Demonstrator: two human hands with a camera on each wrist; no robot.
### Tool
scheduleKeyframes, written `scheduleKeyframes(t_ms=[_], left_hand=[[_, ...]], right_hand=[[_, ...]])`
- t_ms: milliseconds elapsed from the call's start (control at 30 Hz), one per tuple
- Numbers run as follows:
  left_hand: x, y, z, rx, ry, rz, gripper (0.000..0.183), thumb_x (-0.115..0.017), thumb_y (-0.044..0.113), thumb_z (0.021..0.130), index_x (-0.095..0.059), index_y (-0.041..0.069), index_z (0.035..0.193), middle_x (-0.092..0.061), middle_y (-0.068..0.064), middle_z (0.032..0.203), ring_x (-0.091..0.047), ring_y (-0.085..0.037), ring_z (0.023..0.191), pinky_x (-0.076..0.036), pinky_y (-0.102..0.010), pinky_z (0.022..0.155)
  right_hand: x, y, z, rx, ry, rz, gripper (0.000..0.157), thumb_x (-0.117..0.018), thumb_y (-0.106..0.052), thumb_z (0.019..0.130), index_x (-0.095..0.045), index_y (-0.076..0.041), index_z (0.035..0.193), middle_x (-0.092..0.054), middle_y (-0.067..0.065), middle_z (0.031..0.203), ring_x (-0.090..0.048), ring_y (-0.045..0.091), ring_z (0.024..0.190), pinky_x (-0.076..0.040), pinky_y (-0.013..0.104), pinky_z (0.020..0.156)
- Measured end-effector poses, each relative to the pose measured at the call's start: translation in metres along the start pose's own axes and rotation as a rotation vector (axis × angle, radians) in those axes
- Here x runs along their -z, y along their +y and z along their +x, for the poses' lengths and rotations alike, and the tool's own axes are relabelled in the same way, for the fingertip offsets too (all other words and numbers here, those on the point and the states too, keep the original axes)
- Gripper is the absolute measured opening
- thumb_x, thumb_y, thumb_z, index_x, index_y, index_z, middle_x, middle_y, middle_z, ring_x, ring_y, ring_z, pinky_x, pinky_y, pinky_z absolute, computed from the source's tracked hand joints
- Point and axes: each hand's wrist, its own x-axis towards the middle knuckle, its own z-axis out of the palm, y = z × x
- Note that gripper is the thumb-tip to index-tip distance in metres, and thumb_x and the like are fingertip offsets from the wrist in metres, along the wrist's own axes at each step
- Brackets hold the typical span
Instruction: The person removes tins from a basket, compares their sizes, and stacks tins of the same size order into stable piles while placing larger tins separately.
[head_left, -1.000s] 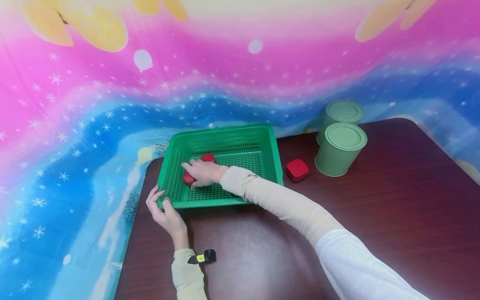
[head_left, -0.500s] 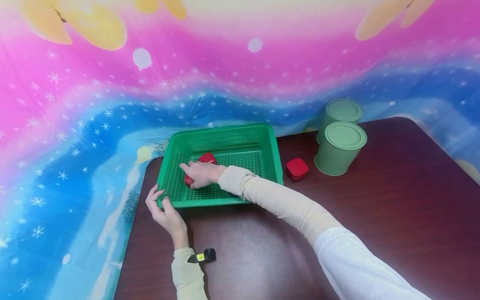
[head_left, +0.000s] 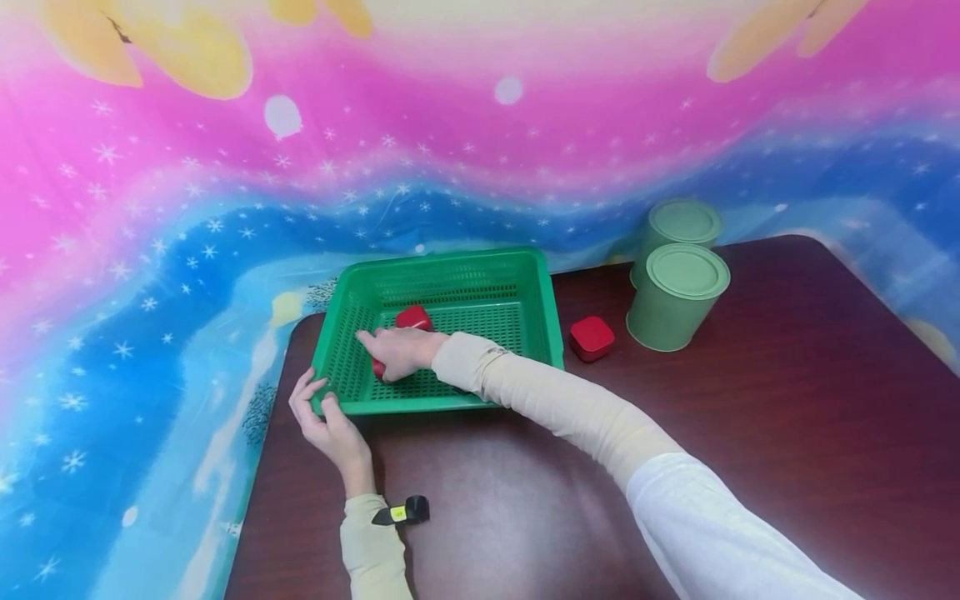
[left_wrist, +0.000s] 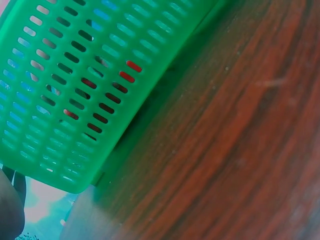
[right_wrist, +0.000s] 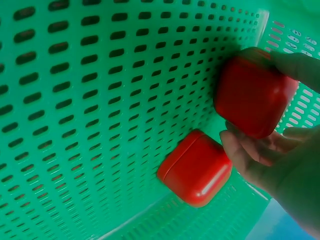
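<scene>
A green slotted plastic basket (head_left: 427,406) stands on the table, filling much of the left wrist view. My left hand (head_left: 335,435) grips its near left corner, thumb at the rim and fingers round the outside. Inside it, my right hand (head_left: 403,352) holds a small red tin (right_wrist: 255,95) with rounded corners between thumb and fingers; from the head, the hand covers most of it. A second red tin (right_wrist: 196,168) lies in the basket, close to my right fingertips in the right wrist view. One more red box (head_left: 592,338) of similar shape sits on the table, right of the basket.
Two pale green lidded cans stand right of the basket, a front can (head_left: 677,308) partly covering a rear can (head_left: 684,220). A dark brown wooden table (head_left: 510,508) bears everything. Behind its back edge hangs a colourful printed cloth (head_left: 450,133).
My right hand has shifted slightly nearer me inside the basket, and less of the held tin shows past it. My left hand keeps its place on the corner.
</scene>
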Motion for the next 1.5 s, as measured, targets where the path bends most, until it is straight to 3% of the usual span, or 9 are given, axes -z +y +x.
scheduleKeyframes(t_ms=[133, 300, 433, 533, 733, 900, 1100, 1300, 1500], left_hand=[[0.000, 0.001, -0.001, 0.006, -0.010, -0.005, 0.025, -0.041, -0.007, 0.094, -0.052, -0.025, 0.106, -0.055, -0.031, 0.135, -0.051, -0.030, 0.127, -0.037, -0.032, 0.095], [0.000, -0.007, -0.001, 0.021, -0.014, 0.006, 0.026, -0.041, -0.006, 0.094, -0.053, -0.024, 0.107, -0.056, -0.027, 0.135, -0.051, -0.029, 0.128, -0.037, -0.032, 0.096], [0.005, -0.026, 0.002, 0.019, -0.021, 0.029, 0.025, -0.042, -0.004, 0.094, -0.056, -0.021, 0.107, -0.058, -0.019, 0.135, -0.052, -0.027, 0.128, -0.037, -0.032, 0.097], [0.009, -0.036, 0.004, 0.009, -0.030, 0.045, 0.025, -0.044, -0.002, 0.095, -0.059, -0.017, 0.108, -0.060, -0.012, 0.136, -0.052, -0.024, 0.129, -0.038, -0.033, 0.096], [0.011, -0.038, 0.002, 0.014, -0.030, 0.055, 0.025, -0.044, -0.001, 0.096, -0.060, -0.014, 0.110, -0.061, -0.008, 0.136, -0.052, -0.022, 0.130, -0.038, -0.032, 0.096], [0.005, -0.031, -0.002, 0.026, -0.009, 0.052, 0.025, -0.042, -0.004, 0.096, -0.057, -0.019, 0.109, -0.060, -0.017, 0.136, -0.052, -0.024, 0.129, -0.037, -0.032, 0.099], [-0.001, -0.005, -0.006, 0.015, -0.017, 0.018, 0.026, -0.040, -0.007, 0.094, -0.053, -0.024, 0.108, -0.055, -0.030, 0.137, -0.051, -0.030, 0.130, -0.037, -0.031, 0.097], [-0.002, 0.004, -0.007, 0.054, -0.006, 0.028, 0.028, -0.040, -0.004, 0.096, -0.054, -0.023, 0.110, -0.057, -0.022, 0.136, -0.051, -0.026, 0.130, -0.036, -0.031, 0.096], [0.000, 0.006, -0.005, 0.058, 0.002, 0.029, 0.029, -0.039, -0.001, 0.097, -0.053, -0.023, 0.111, -0.057, -0.020, 0.137, -0.050, -0.026, 0.130, -0.035, -0.031, 0.096]], right_hand=[[-0.001, 0.000, -0.002, -0.007, -0.033, 0.001, 0.095, -0.075, -0.034, 0.096, -0.016, -0.011, 0.166, -0.042, 0.010, 0.160, -0.057, 0.017, 0.124, -0.050, 0.029, 0.091], [0.002, 0.002, -0.009, 0.015, -0.061, 0.048, 0.091, -0.072, -0.026, 0.096, -0.016, -0.010, 0.166, -0.058, 0.006, 0.128, -0.058, 0.014, 0.092, -0.048, 0.027, 0.075], [0.015, 0.002, -0.018, 0.063, -0.036, 0.140, 0.089, -0.071, -0.020, 0.095, -0.018, -0.008, 0.165, -0.055, 0.003, 0.107, -0.052, 0.014, 0.074, -0.046, 0.026, 0.065], [0.029, 0.003, -0.026, 0.106, -0.004, 0.224, 0.087, -0.070, -0.013, 0.095, -0.019, -0.006, 0.165, -0.057, 0.005, 0.104, -0.053, 0.015, 0.074, -0.047, 0.027, 0.066], [0.052, 0.013, -0.050, 0.164, 0.077, 0.364, 0.088, -0.071, -0.007, 0.091, -0.021, -0.007, 0.164, -0.055, 0.005, 0.117, -0.056, 0.015, 0.097, -0.052, 0.026, 0.076], [0.064, 0.035, -0.083, 0.201, 0.166, 0.565, 0.093, -0.073, 0.000, 0.084, -0.025, -0.010, 0.163, -0.056, 0.009, 0.126, -0.059, 0.020, 0.104, -0.056, 0.031, 0.078], [0.068, 0.075, -0.144, 0.238, 0.320, 0.778, 0.092, -0.075, 0.002, 0.081, -0.031, -0.009, 0.160, -0.060, 0.012, 0.130, -0.064, 0.026, 0.108, -0.057, 0.039, 0.085], [0.054, 0.122, -0.205, 0.218, 0.450, 1.058, 0.089, -0.074, 0.002, 0.082, -0.032, -0.005, 0.160, -0.060, 0.020, 0.134, -0.065, 0.032, 0.113, -0.054, 0.040, 0.091], [0.034, 0.154, -0.242, 0.144, 0.518, 1.159, 0.088, -0.069, 0.006, 0.082, -0.031, -0.008, 0.160, -0.056, 0.020, 0.139, -0.064, 0.029, 0.114, -0.056, 0.036, 0.086]])
